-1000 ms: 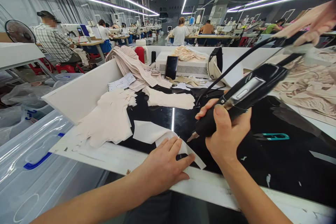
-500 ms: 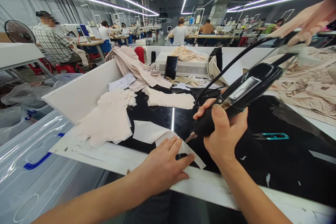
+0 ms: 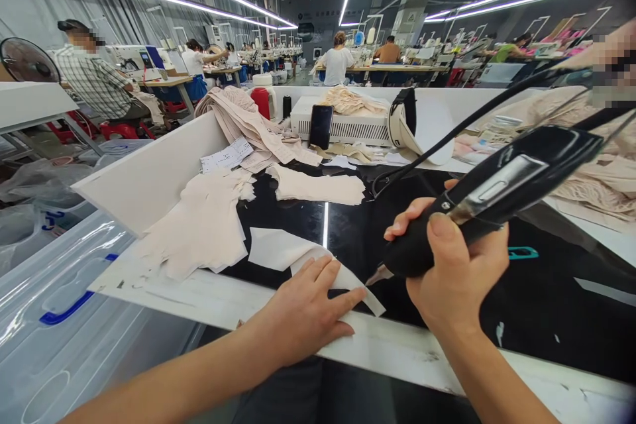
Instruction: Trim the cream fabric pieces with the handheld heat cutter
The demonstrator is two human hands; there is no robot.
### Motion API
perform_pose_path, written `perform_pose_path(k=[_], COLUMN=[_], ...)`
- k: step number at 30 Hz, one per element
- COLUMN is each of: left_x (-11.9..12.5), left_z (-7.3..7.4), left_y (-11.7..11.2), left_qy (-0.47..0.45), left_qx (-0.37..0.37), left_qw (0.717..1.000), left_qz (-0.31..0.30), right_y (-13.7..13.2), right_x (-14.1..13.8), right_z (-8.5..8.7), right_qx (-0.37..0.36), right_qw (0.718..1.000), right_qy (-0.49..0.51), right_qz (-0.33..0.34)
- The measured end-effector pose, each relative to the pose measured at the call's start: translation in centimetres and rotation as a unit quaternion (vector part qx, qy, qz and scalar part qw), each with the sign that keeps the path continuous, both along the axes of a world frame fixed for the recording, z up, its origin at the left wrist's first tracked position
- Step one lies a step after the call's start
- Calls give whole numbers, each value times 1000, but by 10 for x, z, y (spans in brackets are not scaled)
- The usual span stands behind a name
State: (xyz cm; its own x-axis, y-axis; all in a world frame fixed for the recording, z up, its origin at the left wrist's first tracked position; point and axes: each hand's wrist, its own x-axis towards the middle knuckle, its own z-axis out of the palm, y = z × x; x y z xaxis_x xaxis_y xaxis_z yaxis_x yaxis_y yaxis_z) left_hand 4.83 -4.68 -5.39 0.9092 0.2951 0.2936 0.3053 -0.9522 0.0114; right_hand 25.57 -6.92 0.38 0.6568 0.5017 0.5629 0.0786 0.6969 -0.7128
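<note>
My left hand (image 3: 303, 311) lies flat with its fingers spread on a pale fabric piece (image 3: 283, 252) at the near edge of the black worktop (image 3: 437, 212). My right hand (image 3: 454, 268) is wrapped round a black corded cutting tool (image 3: 497, 189). The tool's metal tip (image 3: 377, 274) points down at the fabric's right end, just beside my left fingertips. Its black cable (image 3: 472, 119) runs up and to the right.
A stack of cut beige pieces (image 3: 203, 225) and another strip (image 3: 318, 187) lie to the left. Behind stand a white machine box (image 3: 348, 126), a phone (image 3: 320, 127) and piled fabric (image 3: 243, 116). Teal snips (image 3: 523, 252) lie right. A clear bin (image 3: 64, 318) sits lower left. Other people work at distant tables.
My right hand with the tool has shifted right and lower, its tip now down at the fabric's right end. The other person's hand at upper right has moved out of sight.
</note>
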Motion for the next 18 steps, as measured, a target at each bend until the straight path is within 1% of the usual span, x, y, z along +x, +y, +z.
perform_pose_path(k=[4, 10, 14, 18], left_x=[0, -1, -2, 5], left_z=[1, 5, 11, 12], left_y=[3, 16, 19, 19], left_qy=[4, -8, -40, -85], left_qx=[-3, -16, -15, -30], left_qw=[1000, 1000, 999, 996], left_qz=[-1, -21, -20, -5], right_y=[-4, -1, 0, -1], right_x=[1, 1, 1, 0], right_z=[-3, -7, -9, -10], right_qx=[-1, 0, 1, 2], right_qw=[1000, 1000, 1000, 1000], right_qy=[-1, -15, -14, -18], right_qz=[10, 10, 7, 6])
